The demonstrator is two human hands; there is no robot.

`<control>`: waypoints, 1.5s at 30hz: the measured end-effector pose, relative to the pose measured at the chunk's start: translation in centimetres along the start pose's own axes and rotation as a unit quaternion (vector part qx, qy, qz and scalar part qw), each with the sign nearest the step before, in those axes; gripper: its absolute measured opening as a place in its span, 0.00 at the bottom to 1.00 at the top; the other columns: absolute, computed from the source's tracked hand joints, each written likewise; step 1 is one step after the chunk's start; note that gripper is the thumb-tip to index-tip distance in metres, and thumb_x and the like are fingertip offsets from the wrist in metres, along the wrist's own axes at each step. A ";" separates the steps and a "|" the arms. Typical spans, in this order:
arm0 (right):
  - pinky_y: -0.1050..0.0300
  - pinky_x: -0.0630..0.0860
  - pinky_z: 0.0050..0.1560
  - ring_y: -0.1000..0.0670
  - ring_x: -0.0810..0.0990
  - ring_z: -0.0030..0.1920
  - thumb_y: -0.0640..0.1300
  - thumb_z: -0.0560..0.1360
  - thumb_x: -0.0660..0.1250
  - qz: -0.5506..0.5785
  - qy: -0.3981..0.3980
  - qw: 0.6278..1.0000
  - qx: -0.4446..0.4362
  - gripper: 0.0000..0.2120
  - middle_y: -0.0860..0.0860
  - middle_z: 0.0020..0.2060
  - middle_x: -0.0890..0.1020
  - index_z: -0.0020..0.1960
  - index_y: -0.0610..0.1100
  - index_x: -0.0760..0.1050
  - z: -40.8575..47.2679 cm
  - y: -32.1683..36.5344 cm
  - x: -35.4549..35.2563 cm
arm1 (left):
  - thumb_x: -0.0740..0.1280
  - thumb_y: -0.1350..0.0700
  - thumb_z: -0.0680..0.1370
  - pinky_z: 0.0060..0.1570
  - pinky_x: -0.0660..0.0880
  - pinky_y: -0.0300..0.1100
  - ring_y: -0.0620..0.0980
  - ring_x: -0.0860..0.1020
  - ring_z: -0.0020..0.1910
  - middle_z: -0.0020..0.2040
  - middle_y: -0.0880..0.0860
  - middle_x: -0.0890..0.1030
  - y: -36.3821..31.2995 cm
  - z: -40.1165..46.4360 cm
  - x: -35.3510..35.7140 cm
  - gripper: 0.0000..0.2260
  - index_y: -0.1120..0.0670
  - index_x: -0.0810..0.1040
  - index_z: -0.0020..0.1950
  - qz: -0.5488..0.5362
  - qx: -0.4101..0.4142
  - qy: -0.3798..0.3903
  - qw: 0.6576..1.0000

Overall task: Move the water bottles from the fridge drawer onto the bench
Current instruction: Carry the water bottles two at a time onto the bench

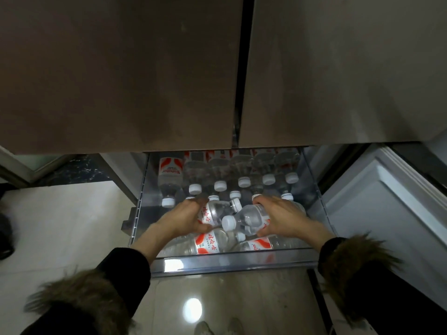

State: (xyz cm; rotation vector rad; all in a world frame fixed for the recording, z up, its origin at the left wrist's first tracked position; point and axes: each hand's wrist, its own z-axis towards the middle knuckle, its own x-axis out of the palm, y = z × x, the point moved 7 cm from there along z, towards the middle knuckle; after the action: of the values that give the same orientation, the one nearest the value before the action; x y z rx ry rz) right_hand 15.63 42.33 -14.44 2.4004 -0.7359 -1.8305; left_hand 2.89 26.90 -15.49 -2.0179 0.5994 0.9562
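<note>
The fridge drawer is pulled out below the two closed upper doors. It holds several clear water bottles with white caps and red-and-white labels, a row lying at the back and more at the front. My left hand is wrapped around one bottle lying in the drawer. My right hand grips another bottle, its white cap pointing left. Both bottles are inside the drawer, on top of others. The bench is out of sight.
An open lower fridge door or compartment stands to the right of the drawer. Glossy tiled floor lies to the left and below. My fur-cuffed dark sleeves fill the lower corners. A dark object sits at the far left.
</note>
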 end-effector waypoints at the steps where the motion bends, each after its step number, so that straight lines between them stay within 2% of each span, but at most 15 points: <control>1: 0.56 0.71 0.52 0.51 0.72 0.59 0.54 0.63 0.76 0.025 -0.016 1.000 0.003 0.34 0.53 0.60 0.75 0.64 0.52 0.65 -0.4 -0.2 -0.3 | 0.71 0.46 0.71 0.46 0.74 0.39 0.48 0.75 0.45 0.49 0.49 0.75 -0.2 -0.5 -0.5 0.30 0.52 0.63 0.69 0.002 0.011 -0.013 1.000; 4: 0.54 0.71 0.58 0.51 0.72 0.61 0.50 0.63 0.77 0.124 -0.061 0.990 0.017 0.35 0.53 0.61 0.75 0.66 0.52 0.66 -1.7 -0.7 -1.5 | 0.71 0.42 0.69 0.56 0.74 0.43 0.51 0.74 0.56 0.63 0.53 0.72 -0.6 -2.5 -2.2 0.35 0.52 0.62 0.70 0.010 0.032 -0.063 0.997; 10: 0.54 0.71 0.63 0.52 0.74 0.60 0.44 0.63 0.78 0.285 -0.108 0.952 0.023 0.34 0.56 0.56 0.74 0.64 0.52 0.66 -3.8 0.2 -4.1 | 0.75 0.46 0.67 0.60 0.69 0.41 0.50 0.72 0.61 0.65 0.52 0.72 -0.9 -6.2 -5.0 0.33 0.52 0.64 0.67 -0.016 0.023 -0.143 0.989; 14: 0.69 0.69 0.53 0.55 0.73 0.57 0.43 0.63 0.78 0.304 -0.141 0.942 -0.021 0.31 0.59 0.54 0.73 0.58 0.58 0.65 -5.3 2.9 -6.8 | 0.76 0.51 0.66 0.60 0.69 0.36 0.44 0.71 0.58 0.64 0.51 0.73 -2.4 -9.1 -7.3 0.33 0.52 0.64 0.67 -0.096 0.011 -0.224 0.970; 16: 0.65 0.69 0.57 0.55 0.72 0.58 0.44 0.63 0.78 0.330 -0.150 0.931 -0.045 0.32 0.59 0.55 0.73 0.59 0.58 0.65 -6.3 4.6 -8.4 | 0.76 0.54 0.67 0.55 0.70 0.31 0.43 0.72 0.56 0.62 0.50 0.74 -3.3 -11.5 -8.9 0.32 0.53 0.65 0.66 -0.142 0.009 -0.282 0.949; 19: 0.55 0.71 0.61 0.57 0.75 0.58 0.46 0.62 0.78 0.390 -0.162 0.902 -0.086 0.31 0.60 0.56 0.76 0.59 0.59 0.68 -7.6 8.1 -11.0 | 0.75 0.56 0.67 0.56 0.73 0.38 0.46 0.76 0.57 0.60 0.50 0.76 -3.6 -15.9 -11.2 0.30 0.53 0.67 0.65 -0.231 0.004 -0.356 0.905; 22: 0.57 0.73 0.57 0.58 0.76 0.55 0.47 0.65 0.75 0.439 -0.184 0.869 -0.135 0.26 0.60 0.54 0.76 0.58 0.59 0.67 -8.7 12.9 -13.5 | 0.73 0.56 0.70 0.53 0.76 0.41 0.44 0.78 0.53 0.55 0.47 0.79 -3.3 -20.7 -13.3 0.22 0.50 0.71 0.61 -0.313 0.013 -0.427 0.848; 25: 0.65 0.76 0.48 0.60 0.79 0.51 0.55 0.63 0.69 0.489 -0.197 0.830 -0.185 0.26 0.59 0.51 0.78 0.60 0.54 0.68 -9.6 18.5 -14.9 | 0.72 0.53 0.70 0.44 0.75 0.36 0.40 0.79 0.45 0.47 0.45 0.80 -2.0 -25.7 -15.0 0.13 0.47 0.75 0.53 -0.364 0.023 -0.508 0.780; 28: 0.62 0.78 0.48 0.58 0.81 0.50 0.58 0.62 0.68 0.513 -0.169 0.810 -0.227 0.31 0.55 0.52 0.80 0.62 0.49 0.70 -10.0 24.2 -14.7 | 0.70 0.50 0.69 0.39 0.74 0.31 0.38 0.79 0.41 0.45 0.46 0.81 0.7 -31.3 -15.4 0.17 0.53 0.75 0.56 -0.410 0.003 -0.572 0.711; 31: 0.63 0.79 0.45 0.56 0.82 0.47 0.56 0.64 0.67 0.530 -0.115 0.799 -0.259 0.24 0.54 0.50 0.81 0.58 0.50 0.72 -10.4 30.3 -12.8 | 0.68 0.56 0.74 0.40 0.76 0.30 0.36 0.80 0.42 0.49 0.48 0.81 4.2 -37.7 -14.1 0.16 0.55 0.72 0.61 -0.420 -0.037 -0.614 0.667; 34: 0.65 0.78 0.41 0.56 0.83 0.43 0.55 0.66 0.65 0.523 -0.059 0.801 -0.286 0.17 0.53 0.46 0.82 0.53 0.51 0.73 -11.3 37.1 -9.3 | 0.69 0.55 0.74 0.43 0.75 0.33 0.40 0.80 0.46 0.52 0.51 0.81 7.8 -45.5 -11.5 0.18 0.56 0.73 0.63 -0.395 -0.091 -0.649 0.644; 38: 0.66 0.77 0.38 0.58 0.83 0.38 0.52 0.67 0.65 0.524 -0.002 0.791 -0.314 0.14 0.50 0.42 0.83 0.50 0.48 0.74 -14.0 47.4 -3.5 | 0.73 0.51 0.70 0.52 0.77 0.46 0.47 0.80 0.53 0.54 0.50 0.81 12.4 -56.8 -6.7 0.23 0.54 0.73 0.63 -0.378 -0.159 -0.655 0.634; 39: 0.66 0.78 0.39 0.58 0.83 0.38 0.52 0.67 0.66 0.524 0.014 0.790 -0.319 0.15 0.50 0.43 0.83 0.50 0.47 0.75 -14.8 50.1 -1.9 | 0.73 0.51 0.70 0.52 0.77 0.45 0.46 0.80 0.52 0.55 0.50 0.80 13.4 -59.8 -5.5 0.22 0.54 0.73 0.62 -0.373 -0.174 -0.661 0.628; 43: 0.61 0.78 0.49 0.53 0.82 0.47 0.53 0.68 0.71 0.504 0.071 0.788 -0.346 0.21 0.48 0.49 0.83 0.57 0.44 0.75 -18.2 60.8 4.3 | 0.71 0.58 0.72 0.41 0.73 0.25 0.37 0.77 0.47 0.52 0.49 0.80 16.9 -71.6 -1.1 0.19 0.53 0.72 0.61 -0.327 -0.235 -0.699 0.591; 45: 0.64 0.78 0.47 0.53 0.81 0.47 0.51 0.70 0.69 0.492 0.097 0.785 -0.363 0.16 0.48 0.49 0.82 0.54 0.46 0.75 -20.0 66.1 7.2 | 0.71 0.57 0.72 0.39 0.71 0.22 0.34 0.76 0.47 0.50 0.42 0.78 18.3 -77.2 0.8 0.20 0.51 0.72 0.62 -0.301 -0.273 -0.709 0.576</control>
State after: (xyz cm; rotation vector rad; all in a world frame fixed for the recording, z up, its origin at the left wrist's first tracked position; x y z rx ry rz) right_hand 12.52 -24.15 5.41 1.2505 -0.8094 -1.0750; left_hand 22.77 -47.02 5.43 -0.9911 -1.3115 1.9356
